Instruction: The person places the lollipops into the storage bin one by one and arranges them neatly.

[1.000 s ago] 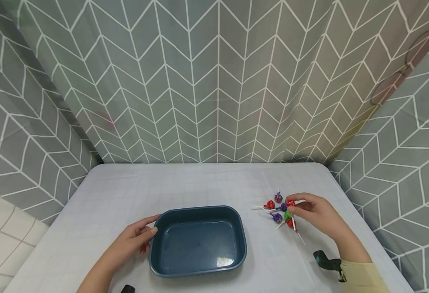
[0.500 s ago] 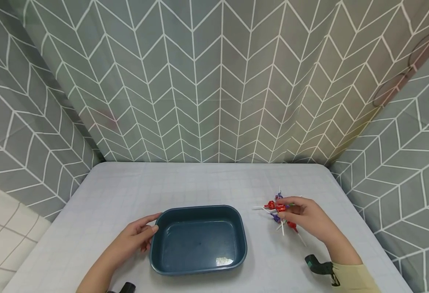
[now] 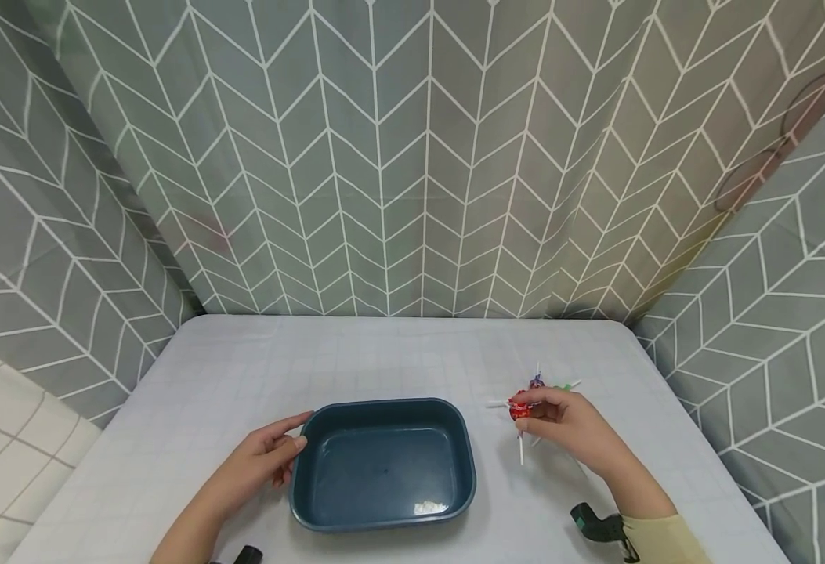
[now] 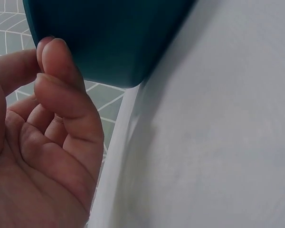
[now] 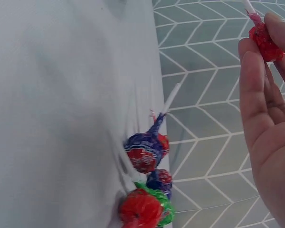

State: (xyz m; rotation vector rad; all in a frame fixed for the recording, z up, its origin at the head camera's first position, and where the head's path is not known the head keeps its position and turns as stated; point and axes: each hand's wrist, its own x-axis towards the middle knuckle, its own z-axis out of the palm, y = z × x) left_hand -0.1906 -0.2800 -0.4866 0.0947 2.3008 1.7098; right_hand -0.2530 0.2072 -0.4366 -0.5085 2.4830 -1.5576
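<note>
A red-wrapped lollipop [image 3: 519, 410] is pinched between the thumb and fingertips of my right hand [image 3: 573, 427], its white stick pointing down. In the right wrist view this lollipop [image 5: 265, 43] shows above the table, apart from the others. Several wrapped lollipops [image 5: 144, 152] in purple, red and green lie together on the table, partly hidden behind the right hand in the head view. My left hand [image 3: 257, 462] holds the left rim of a dark blue rectangular tub [image 3: 384, 526] between thumb and index finger. Its other fingers are curled below. Nothing lies inside the tub.
A white cloth covers the table [image 3: 356, 352]. Grey curtains [image 3: 398, 157] with white chevron lines hang behind the table and at its sides. A black wrist camera [image 3: 598, 523] sits by the right forearm.
The right hand has lifted a red lollipop from the group and moved left with it, towards the tub. The left hand and the tub have stayed nearly still.
</note>
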